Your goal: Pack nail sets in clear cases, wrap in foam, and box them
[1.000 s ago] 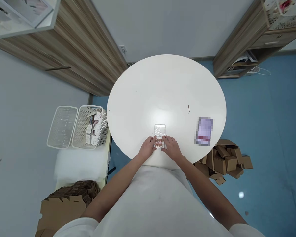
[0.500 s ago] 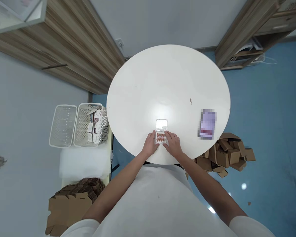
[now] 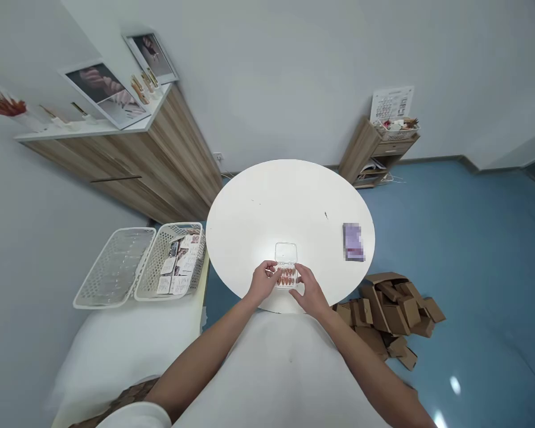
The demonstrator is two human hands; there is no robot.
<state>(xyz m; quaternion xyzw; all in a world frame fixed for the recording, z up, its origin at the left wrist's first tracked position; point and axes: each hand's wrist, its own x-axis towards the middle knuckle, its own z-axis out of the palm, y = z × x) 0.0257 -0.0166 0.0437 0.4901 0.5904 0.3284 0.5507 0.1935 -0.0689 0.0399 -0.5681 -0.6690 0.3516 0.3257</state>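
Though case (image 3: 286, 252) still open, hands (image 3: 261, 284) repositioned

A white perforated plastic basket (image 3: 160, 246) of printed cards (image 3: 178, 267) stands beside another white plastic basket (image 3: 100, 307). Brown cardboard boxes (image 3: 395, 318) lie heaped on the blue floor (image 3: 468, 261); two framed pictures (image 3: 109, 92) stand on a white-topped wood-grain cabinet (image 3: 173, 154).
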